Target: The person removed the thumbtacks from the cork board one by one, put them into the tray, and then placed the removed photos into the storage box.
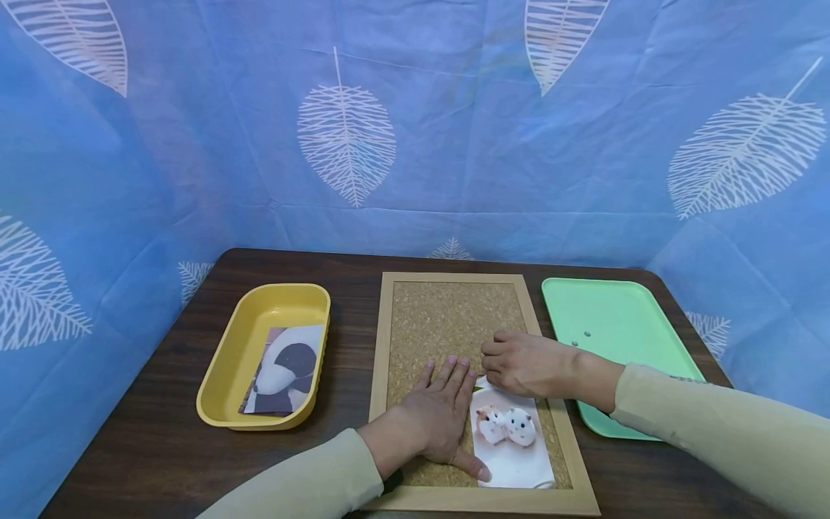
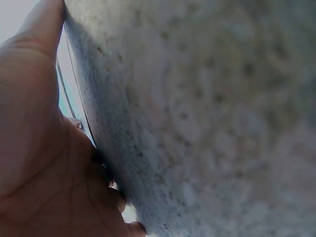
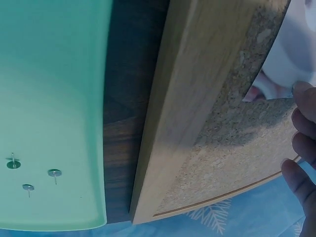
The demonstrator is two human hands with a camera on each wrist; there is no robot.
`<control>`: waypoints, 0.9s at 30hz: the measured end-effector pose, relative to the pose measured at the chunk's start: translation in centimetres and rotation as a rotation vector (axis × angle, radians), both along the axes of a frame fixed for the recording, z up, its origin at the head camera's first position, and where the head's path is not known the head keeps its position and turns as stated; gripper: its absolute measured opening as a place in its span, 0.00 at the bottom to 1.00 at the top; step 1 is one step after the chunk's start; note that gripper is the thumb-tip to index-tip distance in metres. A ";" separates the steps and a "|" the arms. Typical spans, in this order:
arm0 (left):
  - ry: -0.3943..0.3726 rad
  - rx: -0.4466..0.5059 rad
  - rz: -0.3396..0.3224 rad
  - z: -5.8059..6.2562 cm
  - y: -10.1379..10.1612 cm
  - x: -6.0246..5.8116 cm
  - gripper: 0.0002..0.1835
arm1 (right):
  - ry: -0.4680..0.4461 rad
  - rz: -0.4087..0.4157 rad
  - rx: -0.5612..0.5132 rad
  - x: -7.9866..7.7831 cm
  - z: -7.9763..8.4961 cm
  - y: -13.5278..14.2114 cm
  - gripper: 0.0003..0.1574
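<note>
A cork board [image 1: 447,313] in a pale wood frame lies on the table. On its lower right part is a photo [image 1: 515,465] of two small white animals. My left hand [image 1: 431,425] rests flat on the cork with fingers spread, its thumb on the photo's left edge. The left wrist view shows the palm [image 2: 54,163] close against the board. At the photo's top end, my right hand [image 1: 521,360] has its fingers curled, and a fingertip [image 3: 302,88] touches the photo's edge. I cannot tell whether something small is pinched there.
Right of the board sits a green tray [image 1: 609,310] with a few thumbtacks [image 3: 54,173] on it. To the left, a yellow bin [image 1: 262,297] contains a panda picture [image 1: 285,371]. A blue leaf-print cloth [image 1: 447,166] hangs behind the dark wood table [image 1: 130,432].
</note>
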State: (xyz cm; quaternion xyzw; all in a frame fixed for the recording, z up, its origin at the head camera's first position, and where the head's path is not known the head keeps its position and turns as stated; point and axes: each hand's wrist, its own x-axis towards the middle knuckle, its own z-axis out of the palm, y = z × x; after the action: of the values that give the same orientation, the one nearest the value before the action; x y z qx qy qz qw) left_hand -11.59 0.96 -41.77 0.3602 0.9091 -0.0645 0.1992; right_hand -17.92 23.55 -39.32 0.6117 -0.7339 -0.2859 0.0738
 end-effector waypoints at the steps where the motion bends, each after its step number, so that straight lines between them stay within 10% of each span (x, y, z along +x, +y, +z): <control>1: 0.003 -0.001 -0.001 0.0 0.0 0.0 0.77 | 0.000 -0.004 0.002 0.0 0.0 0.0 0.05; 27: 0.006 -0.008 -0.003 -0.1 0.1 0.0 0.76 | 0.022 0.062 -0.016 -0.5 -0.5 0.4 0.08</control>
State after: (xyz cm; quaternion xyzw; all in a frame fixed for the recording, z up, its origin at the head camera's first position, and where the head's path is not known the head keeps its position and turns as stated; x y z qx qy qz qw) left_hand -11.60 1.02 -41.85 0.3605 0.9089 -0.0694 0.1979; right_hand -18.42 23.98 -39.82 0.6305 -0.7159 -0.2845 0.0956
